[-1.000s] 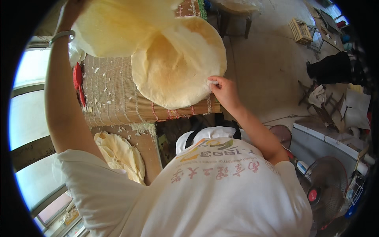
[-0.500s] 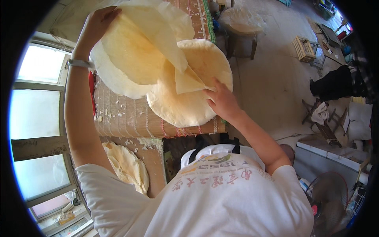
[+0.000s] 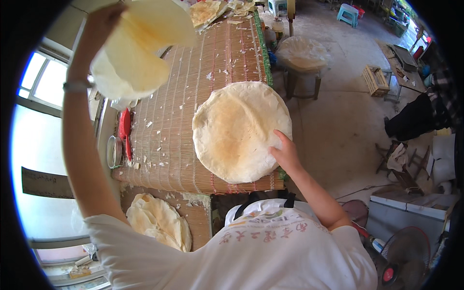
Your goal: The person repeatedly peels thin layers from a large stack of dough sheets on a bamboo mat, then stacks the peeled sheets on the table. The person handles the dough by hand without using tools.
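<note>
A thin, pale yellow, floppy sheet (image 3: 145,38) is held up by the left hand (image 3: 107,17) at the upper left, above the bench (image 3: 179,116), which is covered with brown slatted matting. The left grip is closed on the sheet's edge; the hand is blurred, and whether more than one layer is held cannot be told. The round, cream-coloured stack of thin sheets (image 3: 237,130), browned toward its middle, is laid flat near the bench's front right corner. Its right rim is touched by the right hand (image 3: 287,153), whose grip is slightly spread, with thumb and forefinger parted on the top surface.

Small white flakes are scattered over the matting. At the bench's left edge, a red plastic scoop (image 3: 124,124) is set just beside a round, clear-walled container (image 3: 114,152). Below, a crumpled, cream-coloured pile of sheets (image 3: 159,221) is rested on a brown board (image 3: 199,212). A dark-legged stool (image 3: 316,87) is seen beyond the bench, to the right.
</note>
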A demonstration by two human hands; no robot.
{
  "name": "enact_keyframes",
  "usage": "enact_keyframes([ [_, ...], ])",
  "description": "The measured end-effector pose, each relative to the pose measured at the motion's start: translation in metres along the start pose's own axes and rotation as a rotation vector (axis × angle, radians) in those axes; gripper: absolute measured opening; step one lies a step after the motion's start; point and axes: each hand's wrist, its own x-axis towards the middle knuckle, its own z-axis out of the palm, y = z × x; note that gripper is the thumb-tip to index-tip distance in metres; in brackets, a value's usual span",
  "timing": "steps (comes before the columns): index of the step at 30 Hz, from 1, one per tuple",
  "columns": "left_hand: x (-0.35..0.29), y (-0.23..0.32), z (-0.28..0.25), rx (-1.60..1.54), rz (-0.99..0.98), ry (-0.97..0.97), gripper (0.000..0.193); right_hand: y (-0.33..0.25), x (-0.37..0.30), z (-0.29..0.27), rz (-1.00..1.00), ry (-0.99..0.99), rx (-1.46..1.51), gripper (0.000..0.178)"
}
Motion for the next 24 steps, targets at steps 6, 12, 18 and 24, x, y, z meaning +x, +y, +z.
enact_keyframes([
  [6,-0.106,0.202,0.073,-0.06,-0.036,-0.136,0.02,-0.033,-0.01,0.0,0.053,-0.149,-0.107,0.05],
  [12,-0.201,0.336,0.179,-0.442,-0.302,-0.475,0.013,0.014,0.005,0.008,0.24,-0.174,0.295,0.028],
  [18,-0.224,0.391,0.196,-0.5,-0.505,-0.26,0.025,-0.003,0.009,0.012,0.238,0.029,0.609,0.056],
  [24,-0.245,0.417,0.177,-0.5,-0.728,-0.203,0.073,0.007,0.036,0.018,-0.125,0.025,-0.013,0.076],
])
